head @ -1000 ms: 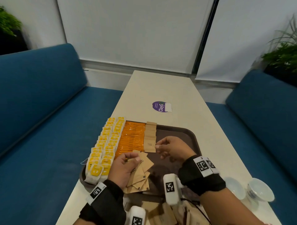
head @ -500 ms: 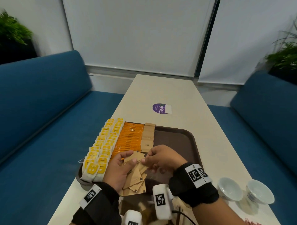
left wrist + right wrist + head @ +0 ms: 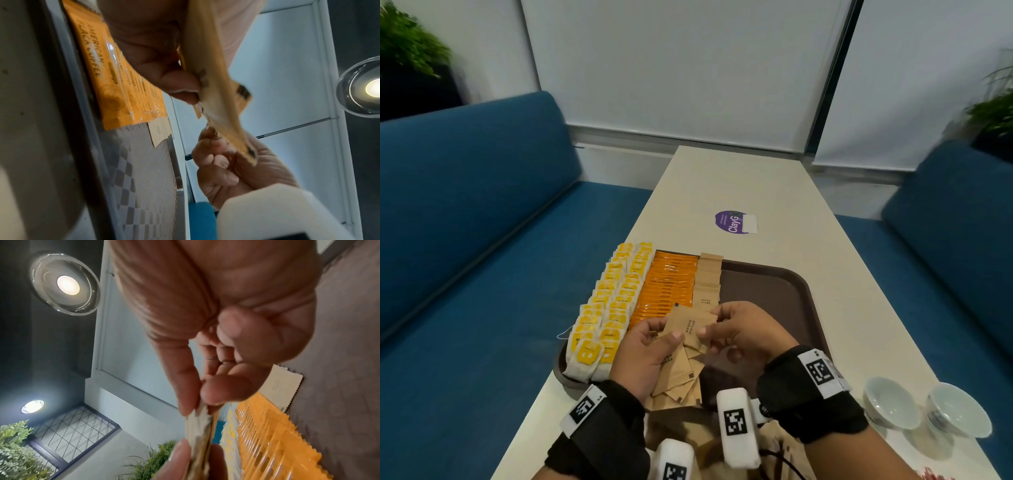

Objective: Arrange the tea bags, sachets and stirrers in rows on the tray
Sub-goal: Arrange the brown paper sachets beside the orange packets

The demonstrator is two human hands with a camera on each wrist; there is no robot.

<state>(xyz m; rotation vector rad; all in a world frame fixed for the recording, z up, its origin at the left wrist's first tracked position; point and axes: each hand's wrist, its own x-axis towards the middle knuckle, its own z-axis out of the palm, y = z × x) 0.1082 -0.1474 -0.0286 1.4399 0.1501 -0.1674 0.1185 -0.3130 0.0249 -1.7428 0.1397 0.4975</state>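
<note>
A dark brown tray (image 3: 784, 287) holds two rows of yellow tea bags (image 3: 613, 301), a row of orange coffee sachets (image 3: 671, 284) and a short row of brown sugar sachets (image 3: 707, 281). My left hand (image 3: 654, 342) grips a fanned bundle of brown sugar sachets (image 3: 678, 373) above the tray's near edge. My right hand (image 3: 736, 329) pinches the top sachet of that bundle (image 3: 690, 325) between thumb and forefinger. In the left wrist view the bundle (image 3: 216, 78) runs between both hands. The right wrist view shows the pinched sachet edges (image 3: 200, 421) over the orange row (image 3: 273, 434).
Two small white cups (image 3: 928, 407) stand on the table at the right. A purple round sticker (image 3: 732, 222) lies beyond the tray. More brown packets (image 3: 681, 428) lie near the table's front edge. Blue sofas (image 3: 465, 240) flank the table. The tray's right half is bare.
My right hand came back from the brown sugar row to the bundle in my left hand and now pinches its top sachet. The left hand has lifted the bundle slightly.
</note>
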